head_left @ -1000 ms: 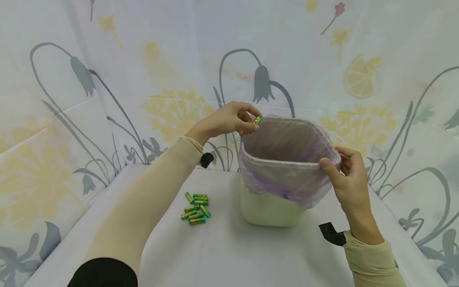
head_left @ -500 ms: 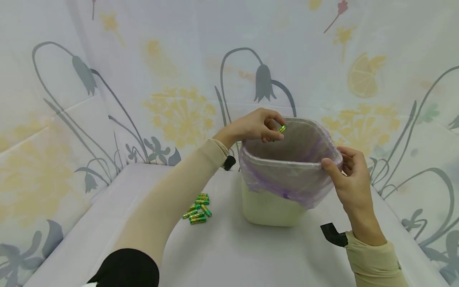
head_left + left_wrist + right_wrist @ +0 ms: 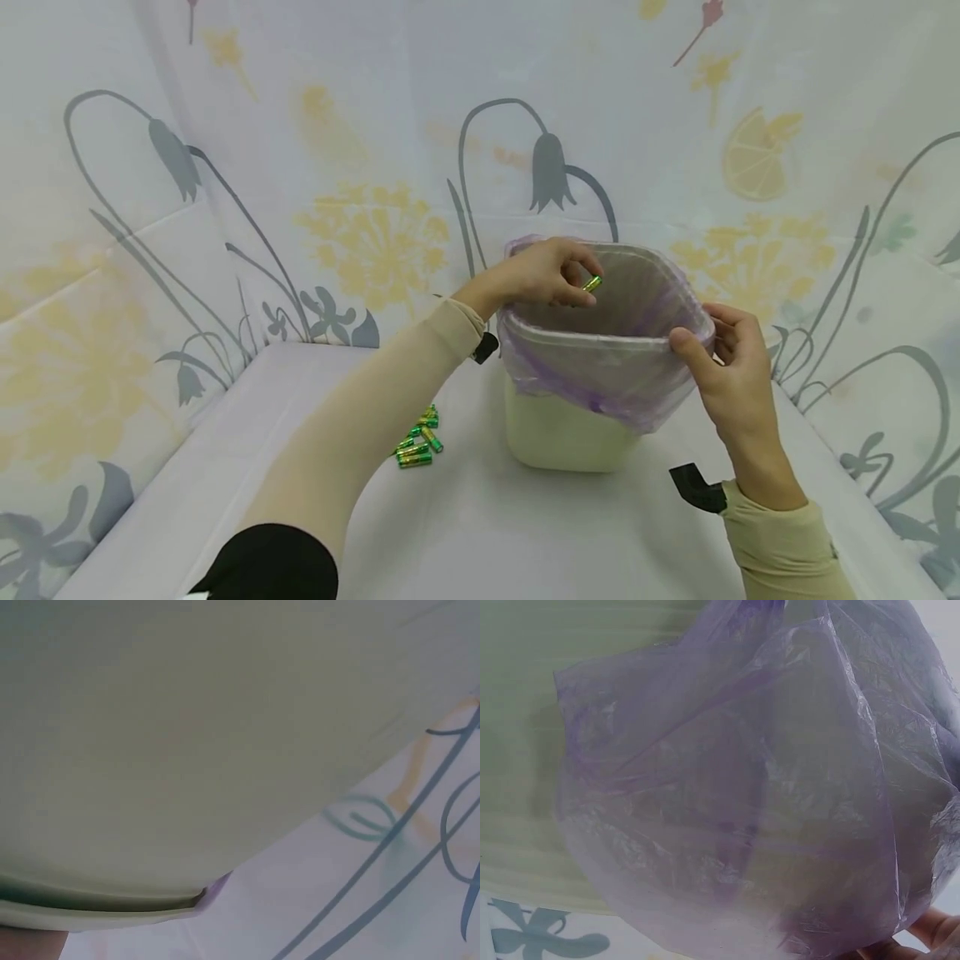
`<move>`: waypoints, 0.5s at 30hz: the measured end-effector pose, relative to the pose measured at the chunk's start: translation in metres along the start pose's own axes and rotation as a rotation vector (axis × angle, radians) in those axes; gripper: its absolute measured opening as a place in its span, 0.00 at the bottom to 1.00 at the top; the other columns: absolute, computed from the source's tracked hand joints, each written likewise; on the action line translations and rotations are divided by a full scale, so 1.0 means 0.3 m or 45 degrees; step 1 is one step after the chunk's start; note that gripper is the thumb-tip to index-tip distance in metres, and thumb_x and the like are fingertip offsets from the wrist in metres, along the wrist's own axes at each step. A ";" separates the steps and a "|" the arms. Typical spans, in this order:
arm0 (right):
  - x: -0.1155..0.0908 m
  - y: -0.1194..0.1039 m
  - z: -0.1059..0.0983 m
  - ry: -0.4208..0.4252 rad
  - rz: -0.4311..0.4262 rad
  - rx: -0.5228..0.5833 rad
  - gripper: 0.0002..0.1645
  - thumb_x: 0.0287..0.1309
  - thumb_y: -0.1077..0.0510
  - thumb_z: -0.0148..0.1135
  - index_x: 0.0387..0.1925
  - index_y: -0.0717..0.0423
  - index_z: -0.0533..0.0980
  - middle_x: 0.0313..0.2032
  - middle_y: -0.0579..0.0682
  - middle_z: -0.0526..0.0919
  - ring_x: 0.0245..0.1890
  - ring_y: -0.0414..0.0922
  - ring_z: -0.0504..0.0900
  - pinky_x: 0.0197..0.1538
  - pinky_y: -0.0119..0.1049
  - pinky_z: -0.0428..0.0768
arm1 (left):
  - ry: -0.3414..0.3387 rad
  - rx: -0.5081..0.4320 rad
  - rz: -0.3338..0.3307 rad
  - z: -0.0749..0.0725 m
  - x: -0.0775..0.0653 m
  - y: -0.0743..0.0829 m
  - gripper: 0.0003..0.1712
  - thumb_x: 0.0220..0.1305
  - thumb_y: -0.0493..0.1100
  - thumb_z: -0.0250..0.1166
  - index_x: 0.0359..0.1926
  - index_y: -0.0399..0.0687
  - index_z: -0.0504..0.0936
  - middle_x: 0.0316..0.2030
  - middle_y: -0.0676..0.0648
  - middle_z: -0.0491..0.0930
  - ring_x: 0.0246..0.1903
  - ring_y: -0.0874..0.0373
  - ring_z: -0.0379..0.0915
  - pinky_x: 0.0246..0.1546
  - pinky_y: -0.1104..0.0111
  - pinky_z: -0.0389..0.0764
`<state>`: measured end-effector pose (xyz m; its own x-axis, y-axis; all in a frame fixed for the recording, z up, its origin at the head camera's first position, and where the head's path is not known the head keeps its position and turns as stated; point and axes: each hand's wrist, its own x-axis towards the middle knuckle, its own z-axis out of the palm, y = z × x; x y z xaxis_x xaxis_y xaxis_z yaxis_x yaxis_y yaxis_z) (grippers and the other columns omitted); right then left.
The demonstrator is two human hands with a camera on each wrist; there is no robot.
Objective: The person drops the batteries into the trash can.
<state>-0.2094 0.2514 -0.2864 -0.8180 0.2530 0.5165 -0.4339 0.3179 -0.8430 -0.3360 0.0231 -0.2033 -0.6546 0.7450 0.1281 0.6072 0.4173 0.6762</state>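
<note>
In the head view my left hand (image 3: 543, 275) pinches a small green-and-gold battery (image 3: 592, 284) over the mouth of a pale bin (image 3: 562, 433). A thin, translucent purple bin bag (image 3: 592, 375) lines the bin and folds down over its rim. My right hand (image 3: 731, 367) grips the bagged rim at the right, thumb on the near side. The right wrist view has the bag (image 3: 727, 787) hanging against the bin (image 3: 525, 787), with the right hand's fingers (image 3: 930, 928) at the lower right. The bin's wall (image 3: 187, 750) fills most of the left wrist view. The bin's floor is hidden.
Several more batteries (image 3: 415, 459) lie in a loose pile left of the bin, partly hidden by my left forearm (image 3: 360, 417). A white cloth (image 3: 450, 533) covers the table. Behind hangs a flower-printed curtain (image 3: 375, 108).
My left hand has carried the battery rightward from beside the bin's left rim to over its opening, then dipped slightly. The forearm now covers more of the pile. My right hand keeps its grip.
</note>
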 end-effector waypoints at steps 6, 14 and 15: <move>0.000 0.001 0.000 -0.007 0.010 0.027 0.30 0.58 0.61 0.65 0.61 0.55 0.65 0.49 0.47 0.74 0.44 0.39 0.74 0.43 0.21 0.72 | 0.007 0.074 -0.021 0.004 -0.001 0.001 0.22 0.58 0.43 0.70 0.54 0.46 0.77 0.31 0.45 0.81 0.27 0.55 0.75 0.29 0.69 0.75; -0.002 -0.005 0.009 -0.014 0.001 0.027 0.30 0.58 0.61 0.65 0.61 0.56 0.65 0.48 0.47 0.74 0.44 0.39 0.75 0.43 0.21 0.72 | 0.012 0.085 -0.044 -0.001 -0.012 -0.002 0.23 0.59 0.44 0.70 0.54 0.46 0.76 0.31 0.46 0.81 0.33 0.49 0.77 0.32 0.69 0.76; -0.003 -0.005 0.010 -0.013 0.002 0.027 0.30 0.58 0.61 0.65 0.61 0.56 0.65 0.48 0.47 0.74 0.44 0.39 0.75 0.43 0.21 0.72 | 0.012 0.088 -0.043 -0.001 -0.013 -0.003 0.23 0.59 0.44 0.70 0.54 0.46 0.76 0.31 0.46 0.81 0.33 0.49 0.77 0.32 0.69 0.76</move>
<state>-0.2092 0.2480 -0.2860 -0.8224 0.2440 0.5140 -0.4406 0.2984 -0.8467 -0.3342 0.0198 -0.2043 -0.6790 0.7253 0.1132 0.6143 0.4770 0.6285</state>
